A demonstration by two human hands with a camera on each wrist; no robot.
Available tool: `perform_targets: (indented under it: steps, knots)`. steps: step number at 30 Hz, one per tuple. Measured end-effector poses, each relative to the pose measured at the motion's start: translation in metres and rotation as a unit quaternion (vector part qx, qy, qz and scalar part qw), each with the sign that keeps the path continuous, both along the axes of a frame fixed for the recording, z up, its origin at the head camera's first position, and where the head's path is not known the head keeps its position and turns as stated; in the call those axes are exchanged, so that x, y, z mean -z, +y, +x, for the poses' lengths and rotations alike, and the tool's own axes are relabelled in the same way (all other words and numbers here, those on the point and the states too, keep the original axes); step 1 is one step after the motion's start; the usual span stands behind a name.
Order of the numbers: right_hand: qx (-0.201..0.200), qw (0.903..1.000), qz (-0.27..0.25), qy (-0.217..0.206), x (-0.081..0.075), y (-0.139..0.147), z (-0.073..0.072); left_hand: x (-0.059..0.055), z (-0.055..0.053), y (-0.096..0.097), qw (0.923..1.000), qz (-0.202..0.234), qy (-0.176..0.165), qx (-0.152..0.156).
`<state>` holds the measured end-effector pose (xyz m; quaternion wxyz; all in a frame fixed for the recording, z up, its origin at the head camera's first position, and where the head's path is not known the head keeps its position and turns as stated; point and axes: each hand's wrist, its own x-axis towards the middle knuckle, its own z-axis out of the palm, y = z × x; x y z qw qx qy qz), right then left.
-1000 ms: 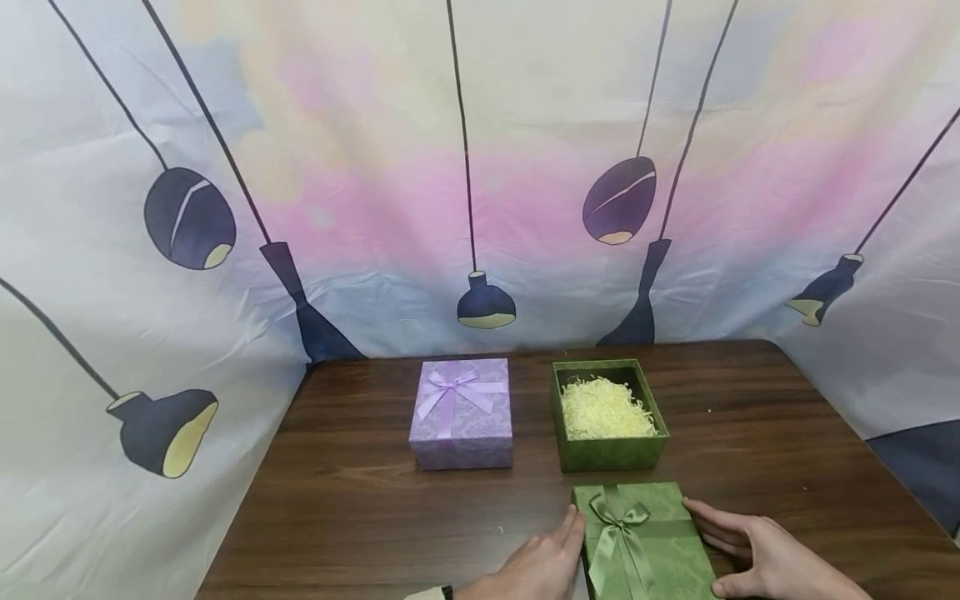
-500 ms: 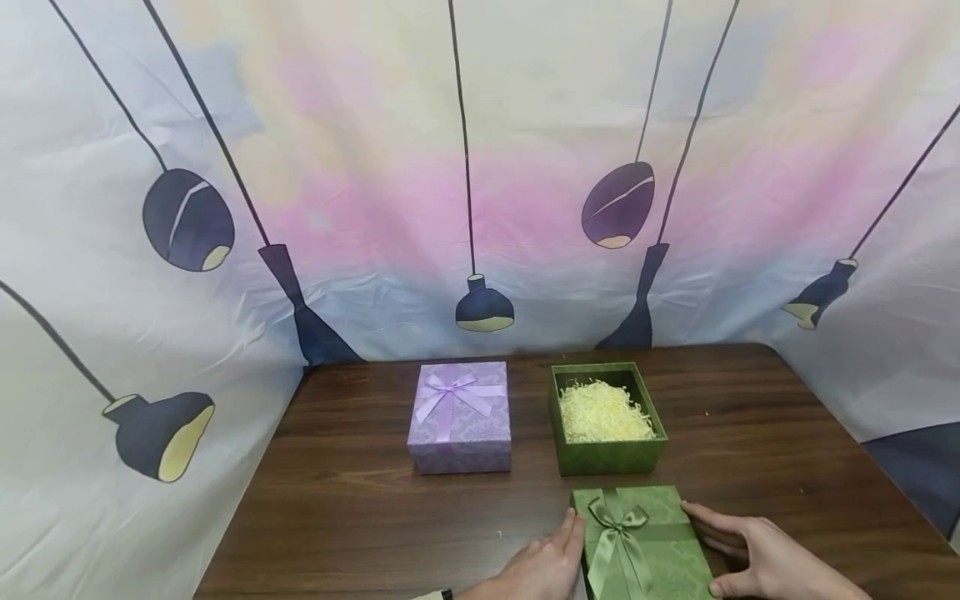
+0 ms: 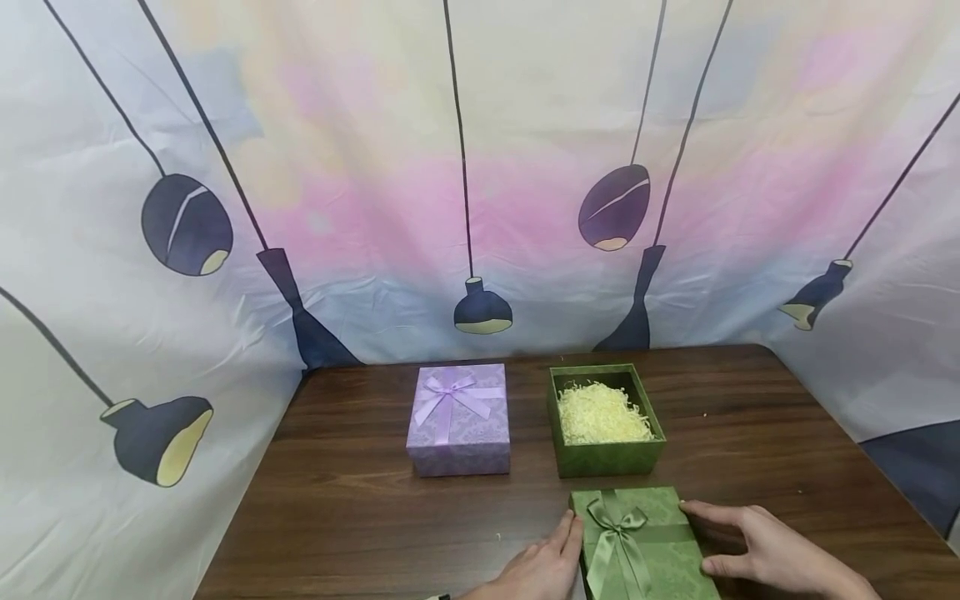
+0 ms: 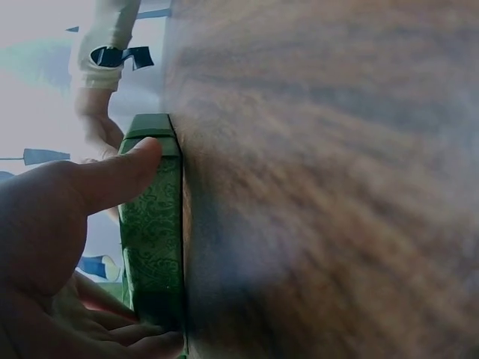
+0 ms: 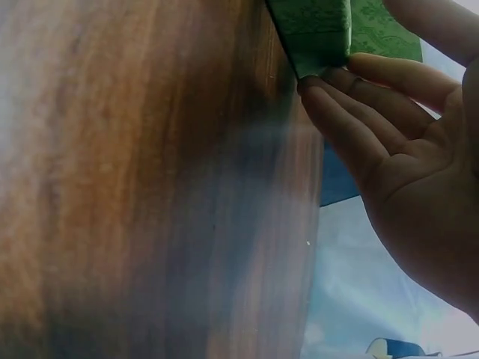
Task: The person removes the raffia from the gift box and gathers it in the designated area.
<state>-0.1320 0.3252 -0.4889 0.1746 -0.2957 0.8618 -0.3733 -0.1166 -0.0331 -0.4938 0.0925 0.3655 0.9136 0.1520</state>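
Note:
A green patterned box lid with a ribbon bow (image 3: pixel 637 542) lies at the front of the table, its near end cut off by the head view's edge. My left hand (image 3: pixel 536 567) rests along its left side. In the left wrist view, that thumb (image 4: pixel 120 176) and the fingers touch the lid's side (image 4: pixel 153 239). On the other side, my right hand (image 3: pixel 765 546) touches the lid with its fingertips, the thumb standing near its edge. Just behind the lid stands an open green box (image 3: pixel 611 460) filled with pale yellow shredded paper (image 3: pixel 600 414).
To the left of the green box is a closed lilac gift box (image 3: pixel 459 421) with a ribbon bow. The dark wood table (image 3: pixel 337 517) ends at a cloth backdrop (image 3: pixel 375 208) printed with hanging lamps. Tiny paper shreds lie on the tabletop.
The right thumb has slid a little away from me along the lid's right edge. The lid stays almost in place, and the head view has shifted slightly.

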Motion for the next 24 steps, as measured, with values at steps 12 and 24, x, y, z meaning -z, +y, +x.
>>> perform_targets:
  steps: [12,24]
  knots:
    - [0.025,0.9974,0.011,0.067,-0.011,0.004,-0.005,-0.013,-0.005,-0.006,0.9997,0.016,-0.002,-0.016]
    - [0.110,0.9612,0.018,0.252,-0.022,-0.017,-0.009,-0.023,-0.027,-0.013,0.9896,0.108,0.094,-0.020]
